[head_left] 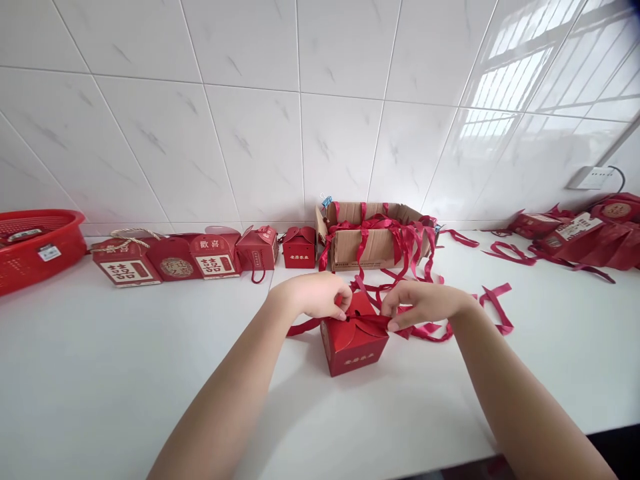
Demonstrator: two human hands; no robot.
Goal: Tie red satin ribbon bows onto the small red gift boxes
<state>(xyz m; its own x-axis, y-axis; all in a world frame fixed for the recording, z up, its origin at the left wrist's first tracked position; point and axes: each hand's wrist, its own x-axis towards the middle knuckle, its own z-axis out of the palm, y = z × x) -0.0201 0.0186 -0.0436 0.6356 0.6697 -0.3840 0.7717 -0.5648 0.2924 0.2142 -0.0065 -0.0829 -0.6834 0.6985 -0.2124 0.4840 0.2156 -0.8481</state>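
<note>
White counter (150,373) met tiled wall (250,147) | red box (357,358) sat in front of carton (370,252), between left hand (320,295) and right hand (419,303) | both narrow, fingertips pinching ribbon (369,321) across box's top

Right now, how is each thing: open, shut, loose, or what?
Box, upright, shut.
Ribbon, across the box's top; knotted or not, I can't tell.
Left grip, pinching the ribbon.
Right grip, pinching the ribbon.
Carton, open on top.
Other ribbons, loose, some in the carton, some outside.
Clip, on the carton's edge.
Basket, open on top.
Back boxes, standing, look shut.
</note>
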